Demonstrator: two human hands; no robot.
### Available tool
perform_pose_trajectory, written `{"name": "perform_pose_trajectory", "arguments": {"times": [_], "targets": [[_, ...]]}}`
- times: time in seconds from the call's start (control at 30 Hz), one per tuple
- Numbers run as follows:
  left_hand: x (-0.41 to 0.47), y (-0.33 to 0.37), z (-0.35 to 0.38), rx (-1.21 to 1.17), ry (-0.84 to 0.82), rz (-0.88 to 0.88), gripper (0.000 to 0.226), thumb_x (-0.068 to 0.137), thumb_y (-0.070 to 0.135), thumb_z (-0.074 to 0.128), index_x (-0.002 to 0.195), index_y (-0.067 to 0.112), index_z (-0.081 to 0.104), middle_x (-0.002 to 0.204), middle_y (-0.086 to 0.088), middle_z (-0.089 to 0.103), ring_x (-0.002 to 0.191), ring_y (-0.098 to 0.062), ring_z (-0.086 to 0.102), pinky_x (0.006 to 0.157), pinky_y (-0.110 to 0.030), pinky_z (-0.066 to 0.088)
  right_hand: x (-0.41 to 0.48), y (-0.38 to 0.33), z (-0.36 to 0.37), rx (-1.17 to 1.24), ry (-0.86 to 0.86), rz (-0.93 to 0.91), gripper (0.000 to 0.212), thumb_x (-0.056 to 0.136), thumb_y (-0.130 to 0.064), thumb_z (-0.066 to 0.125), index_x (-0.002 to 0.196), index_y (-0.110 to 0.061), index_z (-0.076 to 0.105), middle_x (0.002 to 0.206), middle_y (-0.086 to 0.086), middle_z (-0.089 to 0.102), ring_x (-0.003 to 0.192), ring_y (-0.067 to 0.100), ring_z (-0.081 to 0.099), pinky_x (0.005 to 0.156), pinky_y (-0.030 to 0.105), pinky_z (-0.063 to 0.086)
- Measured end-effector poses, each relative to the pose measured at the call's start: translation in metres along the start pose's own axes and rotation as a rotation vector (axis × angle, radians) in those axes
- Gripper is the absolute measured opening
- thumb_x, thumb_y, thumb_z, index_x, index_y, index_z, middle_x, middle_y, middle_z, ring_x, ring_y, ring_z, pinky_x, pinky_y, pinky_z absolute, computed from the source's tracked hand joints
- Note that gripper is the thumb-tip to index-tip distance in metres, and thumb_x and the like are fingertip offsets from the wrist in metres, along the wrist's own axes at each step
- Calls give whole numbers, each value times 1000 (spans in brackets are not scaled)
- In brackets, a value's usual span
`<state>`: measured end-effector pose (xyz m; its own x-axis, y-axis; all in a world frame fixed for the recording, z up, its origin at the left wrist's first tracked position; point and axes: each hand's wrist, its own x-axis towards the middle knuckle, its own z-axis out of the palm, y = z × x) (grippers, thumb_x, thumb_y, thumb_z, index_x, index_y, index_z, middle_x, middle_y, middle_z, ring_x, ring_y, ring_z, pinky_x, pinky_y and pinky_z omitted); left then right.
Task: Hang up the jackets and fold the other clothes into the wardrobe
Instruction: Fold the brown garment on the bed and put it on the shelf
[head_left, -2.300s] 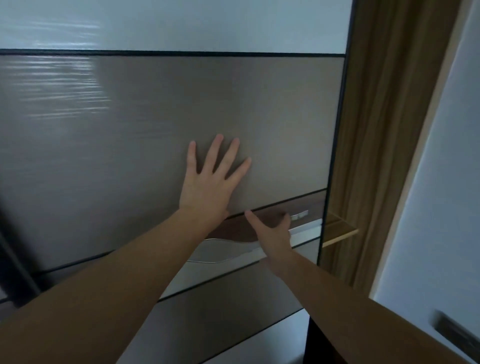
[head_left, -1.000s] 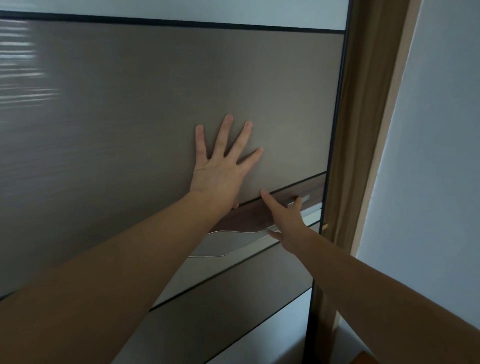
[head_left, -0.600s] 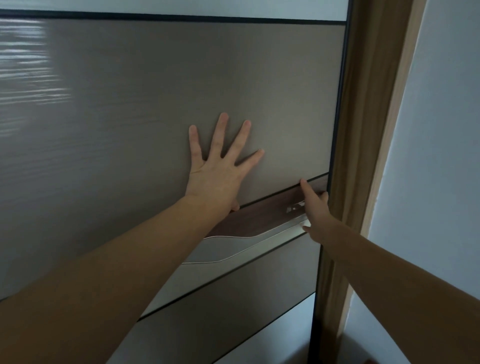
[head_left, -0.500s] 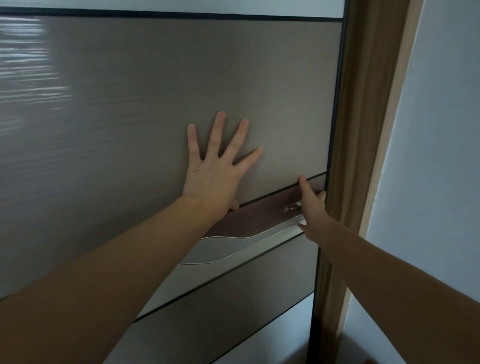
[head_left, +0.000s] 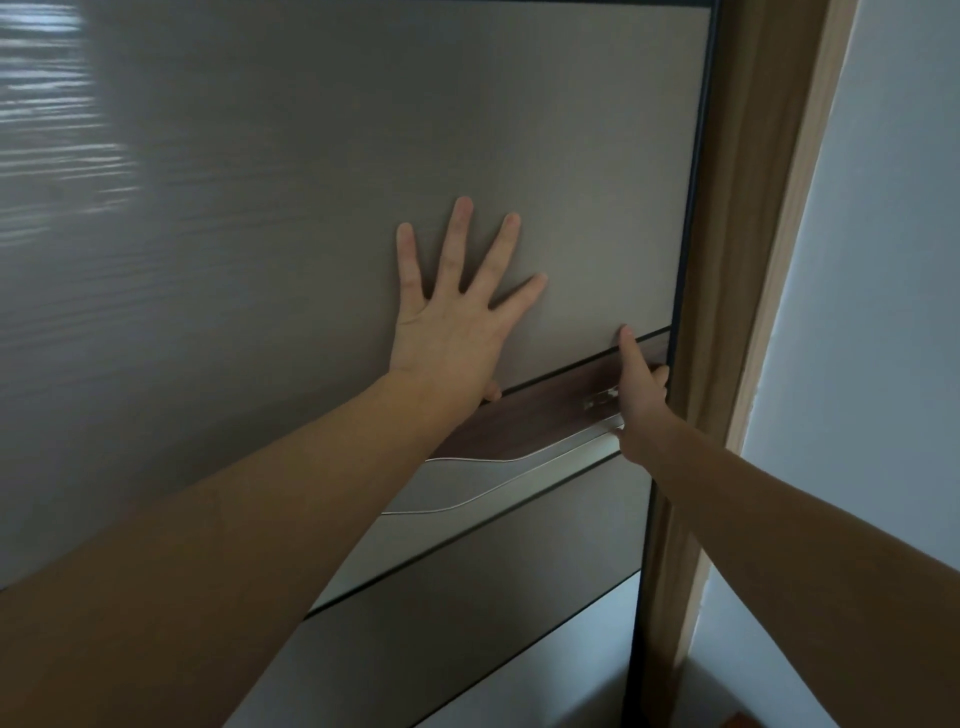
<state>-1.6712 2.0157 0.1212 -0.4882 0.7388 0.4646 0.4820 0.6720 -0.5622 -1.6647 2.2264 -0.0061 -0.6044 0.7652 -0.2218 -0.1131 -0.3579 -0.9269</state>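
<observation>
The wardrobe's sliding door (head_left: 260, 218), a glossy grey-brown panel with dark trim lines, fills most of the view. My left hand (head_left: 457, 317) lies flat on it with fingers spread. My right hand (head_left: 636, 395) presses on the dark wooden band (head_left: 530, 415) near the door's right edge, thumb pointing up, by a small metal fitting (head_left: 600, 401). The door's black edge (head_left: 691, 208) sits against the wooden side frame (head_left: 748, 208). No clothes or jackets are in view; the wardrobe's inside is hidden.
A curved silver handle strip (head_left: 498, 480) runs below the dark band. A pale wall (head_left: 883, 312) stands just right of the wooden frame. A lighter door panel (head_left: 545, 675) shows at the bottom.
The door slid right until the gap with the shelf behind it closed against the frame. My right hand travelled right along the dark band to the door's edge; my left hand stayed flat.
</observation>
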Motion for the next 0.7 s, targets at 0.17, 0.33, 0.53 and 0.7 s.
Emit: {"name": "perform_pose_trajectory", "arguments": {"times": [0.17, 0.33, 0.53, 0.7], "targets": [[8, 6, 1, -13, 6, -6, 118, 65, 62, 76, 153, 39, 1, 157, -7, -32, 138, -48, -31, 91, -71, -25, 7, -1, -1, -4, 17, -12, 111, 76, -74, 59, 156, -28, -2, 164, 0, 5, 148, 30, 14, 118, 56, 18], [8, 8, 0, 4, 10, -15, 118, 66, 65, 74, 153, 40, -1, 156, -7, -33, 139, -48, -31, 93, -71, -23, 6, -1, -4, -37, 27, -12, 109, 77, -73, 59, 156, -28, -1, 163, 1, 7, 147, 31, 17, 117, 57, 22], [-7, -1, -4, 21, -7, -22, 109, 74, 61, 69, 154, 37, -2, 159, -4, -28, 142, -44, -28, 96, -68, -24, -14, -11, -7, -111, -32, 42, 113, 69, -75, 61, 155, -29, 4, 161, 3, 17, 145, 33, 22, 115, 58, 23], [-38, -22, -6, -1, -35, 50, 89, 87, 43, 62, 155, 33, 4, 162, -4, -19, 147, -34, -21, 108, -59, -21, -55, -17, 1, -299, -81, -142, 92, 80, -50, 70, 153, -24, 20, 153, 6, 32, 134, 32, 38, 111, 51, 35]]}}
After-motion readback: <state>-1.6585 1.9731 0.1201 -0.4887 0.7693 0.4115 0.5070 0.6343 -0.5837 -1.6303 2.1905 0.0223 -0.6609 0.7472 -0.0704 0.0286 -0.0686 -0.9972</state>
